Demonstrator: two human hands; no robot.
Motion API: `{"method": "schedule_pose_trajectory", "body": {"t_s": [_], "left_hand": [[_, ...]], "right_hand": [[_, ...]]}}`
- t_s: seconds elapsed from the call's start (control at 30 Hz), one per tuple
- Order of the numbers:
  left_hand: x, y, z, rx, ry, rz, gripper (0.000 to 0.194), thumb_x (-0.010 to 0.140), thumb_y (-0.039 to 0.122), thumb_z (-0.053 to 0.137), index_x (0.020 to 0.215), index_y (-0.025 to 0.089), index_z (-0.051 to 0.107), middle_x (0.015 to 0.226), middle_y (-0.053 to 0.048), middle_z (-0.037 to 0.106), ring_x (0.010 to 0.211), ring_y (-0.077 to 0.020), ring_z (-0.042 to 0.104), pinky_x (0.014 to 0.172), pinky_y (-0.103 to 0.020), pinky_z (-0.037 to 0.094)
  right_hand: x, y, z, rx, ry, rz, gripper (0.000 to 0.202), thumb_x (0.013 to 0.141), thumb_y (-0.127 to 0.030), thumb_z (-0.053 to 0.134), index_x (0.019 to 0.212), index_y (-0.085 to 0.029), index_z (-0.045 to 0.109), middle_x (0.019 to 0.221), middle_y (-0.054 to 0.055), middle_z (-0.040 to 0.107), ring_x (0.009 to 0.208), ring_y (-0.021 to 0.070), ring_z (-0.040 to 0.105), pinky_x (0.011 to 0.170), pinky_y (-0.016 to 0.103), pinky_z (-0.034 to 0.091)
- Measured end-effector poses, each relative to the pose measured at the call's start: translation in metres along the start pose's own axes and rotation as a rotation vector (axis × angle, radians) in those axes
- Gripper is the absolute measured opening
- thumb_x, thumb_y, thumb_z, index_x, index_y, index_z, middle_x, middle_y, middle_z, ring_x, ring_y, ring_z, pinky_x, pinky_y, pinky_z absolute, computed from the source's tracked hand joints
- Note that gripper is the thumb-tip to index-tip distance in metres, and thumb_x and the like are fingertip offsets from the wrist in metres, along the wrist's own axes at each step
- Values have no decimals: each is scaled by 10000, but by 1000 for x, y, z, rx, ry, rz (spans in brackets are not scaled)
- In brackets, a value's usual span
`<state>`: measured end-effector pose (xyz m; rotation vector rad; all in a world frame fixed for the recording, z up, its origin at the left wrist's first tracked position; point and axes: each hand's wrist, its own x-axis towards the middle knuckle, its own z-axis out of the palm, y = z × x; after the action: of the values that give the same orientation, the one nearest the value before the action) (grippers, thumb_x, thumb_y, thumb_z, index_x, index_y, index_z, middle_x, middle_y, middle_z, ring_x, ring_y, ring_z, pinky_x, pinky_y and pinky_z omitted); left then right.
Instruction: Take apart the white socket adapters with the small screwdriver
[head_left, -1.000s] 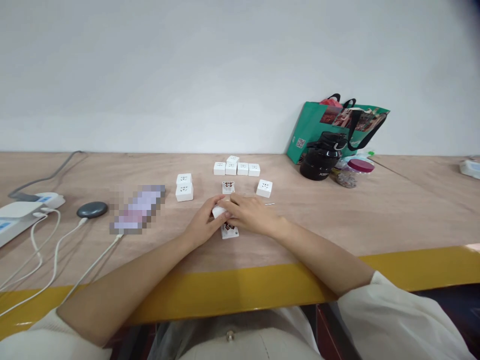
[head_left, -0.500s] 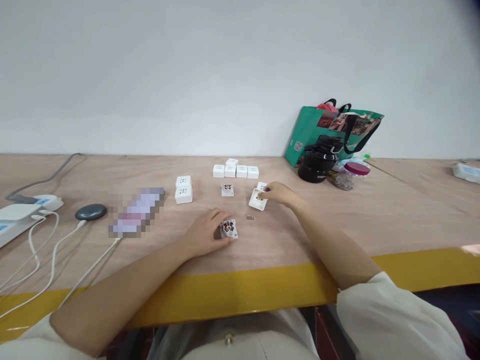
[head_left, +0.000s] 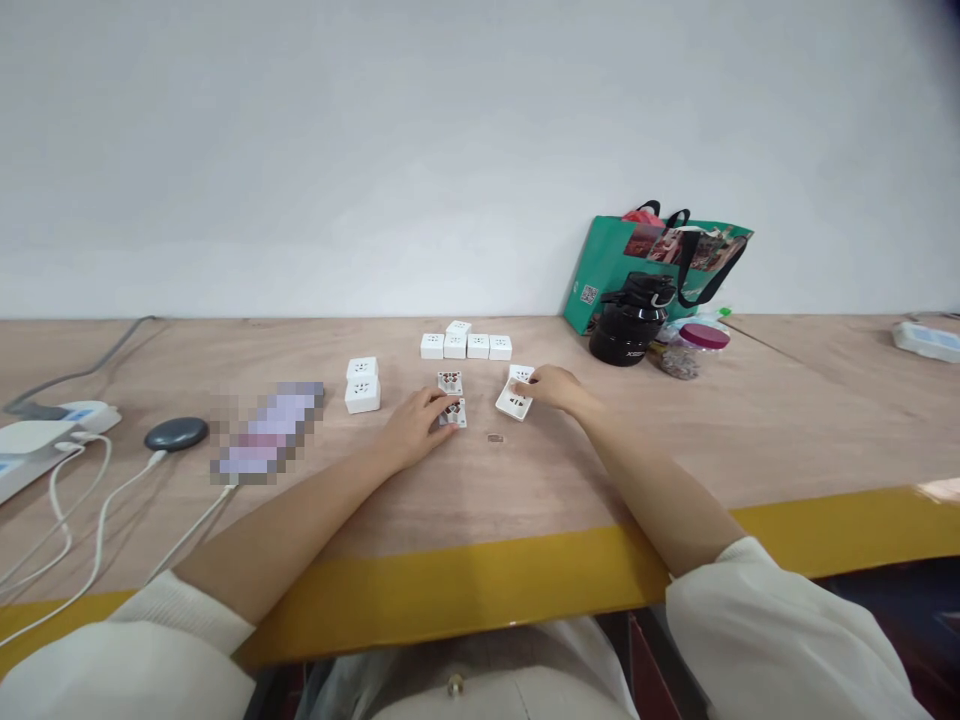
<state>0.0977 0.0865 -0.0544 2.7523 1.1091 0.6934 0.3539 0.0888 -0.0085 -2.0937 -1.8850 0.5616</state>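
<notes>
My left hand (head_left: 417, 428) lies on the table, thumb and fingers closed around a small socket base (head_left: 454, 413) with metal contacts showing in it. Just beyond it is a second socket base (head_left: 450, 381) of the same kind. My right hand (head_left: 559, 389) grips the edge of a white socket cover (head_left: 514, 404), tilted with its slotted face up. Another white socket piece (head_left: 521, 373) lies right behind that cover, partly hidden by my fingers.
Several white sockets (head_left: 478, 346) stand in a row at the back, and two more (head_left: 363, 393) sit to the left. A phone (head_left: 274, 430), a dark round device (head_left: 176, 434) and cables lie left. A black bottle (head_left: 628, 325), green bag (head_left: 600, 265) and jar (head_left: 703, 337) stand right.
My left hand has slid its socket base away from me, up close to the other base. The cover in my right hand has turned from its hollow side to its slotted face.
</notes>
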Motion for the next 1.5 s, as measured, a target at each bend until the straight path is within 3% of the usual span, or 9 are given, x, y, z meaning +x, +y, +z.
{"method": "schedule_pose_trajectory", "body": {"t_s": [0.13,0.3,0.43,0.53,0.67,0.93,1.23,1.4,1.5], "left_hand": [[11,-14,8,37,41,-35,388,844,315,535,1214,198,525,1130,-99,505,1062,-255,489,921,-403,416],[18,-23,11,53,57,-52,389,851,321,519,1220,200,522,1126,-97,496,1051,-250,495,919,-405,420],[18,-24,12,57,75,-62,399,849,322,520,1229,200,506,1169,-99,470,1073,-249,485,940,-408,409],[17,-24,13,61,76,-61,397,852,327,519,1230,205,500,1184,-97,464,1078,-245,485,944,-404,410],[19,-24,13,76,65,-54,384,857,310,520,1225,203,506,1171,-101,480,1081,-254,486,939,-416,411],[27,-22,12,111,31,-49,374,858,305,534,1214,190,521,1141,-97,519,1054,-247,504,906,-396,436],[32,-22,13,192,5,-97,377,868,296,516,1232,204,500,1201,-89,514,1089,-243,497,906,-379,433],[26,-17,-5,282,32,-149,448,832,326,567,1254,215,465,1277,-109,480,1172,-291,431,952,-436,374],[8,-24,-28,427,89,-241,473,827,391,556,1241,183,464,1328,-159,432,1244,-341,337,1001,-549,246]], "right_hand": [[2,0,1,-32,33,21,376,760,-504,549,776,-151,677,847,96,692,729,201,614,542,233,341],[5,5,1,-2,48,-18,439,786,-576,467,754,-184,660,772,31,684,637,139,591,511,212,338],[7,6,-3,-82,208,7,473,819,-583,400,761,-163,610,761,61,662,672,167,582,512,237,312],[6,4,-2,-176,350,7,367,857,-489,397,865,-169,577,858,80,656,785,205,583,556,252,312],[4,4,5,-304,443,-31,286,880,-397,397,997,-175,532,959,100,640,848,243,584,587,271,327],[0,7,27,-534,383,-198,261,903,-306,374,1057,-133,495,1030,140,592,912,256,577,634,293,384],[-25,10,36,-624,300,-281,436,870,-529,382,1067,-152,475,1053,134,575,880,254,603,638,289,421],[-30,7,36,-540,333,-244,437,851,-523,412,1098,-166,468,1057,124,568,860,266,600,617,306,428],[-32,7,29,-380,446,-271,337,858,-343,418,1136,-154,446,1046,135,565,906,270,568,650,321,428]]}}
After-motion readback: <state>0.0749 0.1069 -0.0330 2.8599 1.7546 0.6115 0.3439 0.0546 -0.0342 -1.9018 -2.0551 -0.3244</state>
